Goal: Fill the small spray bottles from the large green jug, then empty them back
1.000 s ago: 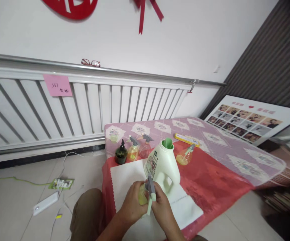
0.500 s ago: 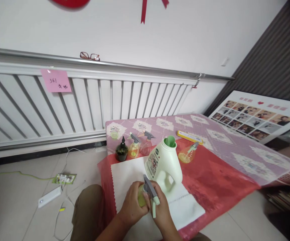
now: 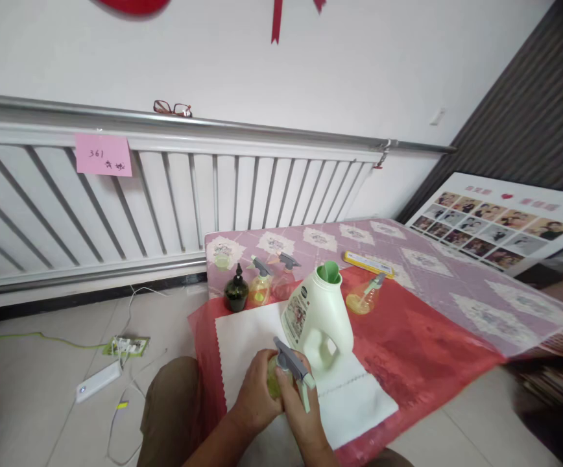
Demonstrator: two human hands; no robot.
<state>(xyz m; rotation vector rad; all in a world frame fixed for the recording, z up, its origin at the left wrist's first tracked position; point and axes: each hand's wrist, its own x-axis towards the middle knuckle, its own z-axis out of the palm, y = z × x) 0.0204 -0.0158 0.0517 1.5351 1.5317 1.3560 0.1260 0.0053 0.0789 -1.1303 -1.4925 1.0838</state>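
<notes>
Both of my hands are around a small spray bottle with a yellow-green body and a grey head with a pale green trigger. My left hand wraps the body from the left side. My right hand is closed around the neck and trigger side, its thumb just under the head; the lower body is hidden by the fingers. Right behind it a large pale green detergent jug stands on a white cloth, a green cup-shaped piece in its mouth.
Left of the jug stand a dark pump bottle, a yellow spray bottle and a clear pinkish one. A tilted-looking spray bottle and a yellow-edged box are to the right. Red sheeting covers the table front.
The spray bottle's head has turned a little, its nozzle end shifting right. My right hand has shifted slightly, its thumb now higher by the neck. The other bottles stay in place.
</notes>
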